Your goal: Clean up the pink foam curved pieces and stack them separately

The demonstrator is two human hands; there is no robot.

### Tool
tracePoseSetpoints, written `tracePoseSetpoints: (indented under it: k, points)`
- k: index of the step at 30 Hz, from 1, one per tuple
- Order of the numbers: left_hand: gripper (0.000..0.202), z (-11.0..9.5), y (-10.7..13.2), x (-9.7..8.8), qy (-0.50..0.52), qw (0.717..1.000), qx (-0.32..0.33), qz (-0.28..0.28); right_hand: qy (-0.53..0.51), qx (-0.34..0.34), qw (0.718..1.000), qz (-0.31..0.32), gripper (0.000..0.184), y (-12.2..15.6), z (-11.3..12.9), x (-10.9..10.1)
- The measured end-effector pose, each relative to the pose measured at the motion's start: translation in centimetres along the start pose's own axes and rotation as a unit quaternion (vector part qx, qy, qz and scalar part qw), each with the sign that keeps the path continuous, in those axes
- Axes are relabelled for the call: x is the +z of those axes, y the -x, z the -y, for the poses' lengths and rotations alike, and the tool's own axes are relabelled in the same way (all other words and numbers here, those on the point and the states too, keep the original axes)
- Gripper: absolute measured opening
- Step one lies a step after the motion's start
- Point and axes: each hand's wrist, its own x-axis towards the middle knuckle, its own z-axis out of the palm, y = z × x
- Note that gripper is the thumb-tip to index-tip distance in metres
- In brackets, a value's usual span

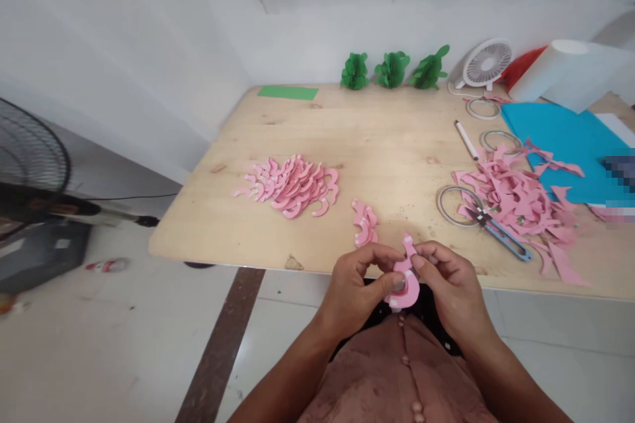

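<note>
Over the table's front edge, both hands pinch a curved pink paper cutout (407,292) with small white patches on it. My left hand (354,281) grips it from the left, thumb on top. My right hand (449,281) has thumb and fingertips closed on its upper right part. Just beyond the hands lies a small stack of pink cutouts (365,223). Farther left is a larger heap of similar wavy pink cutouts (297,185). Whether the held piece is one layer or several I cannot tell.
Blue-handled snips (506,238) and tape rings (454,206) lie beside pink paper scraps (526,192) on the right. A white pen (466,139), blue sheets (580,139), a small white fan (487,63), green paper shapes (391,69) and a green strip (288,92) sit farther back.
</note>
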Motion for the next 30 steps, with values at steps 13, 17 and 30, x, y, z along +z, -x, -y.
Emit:
tracePoseSetpoints:
  k: [13,17,30]
  points:
    - [0.021,-0.38,0.20,-0.08,0.015,0.999,-0.033,0.000,0.096,-0.046,0.994,-0.019,0.013,0.20,0.46,0.07]
    - [0.020,-0.27,0.10,-0.09,0.001,1.000,-0.030,-0.001,0.114,-0.049,0.992,-0.016,0.015,0.25,0.48,0.03]
    - [0.023,-0.44,0.09,0.04,0.049,0.997,-0.063,-0.004,0.120,-0.052,0.991,-0.016,0.013,0.33,0.51,0.01]
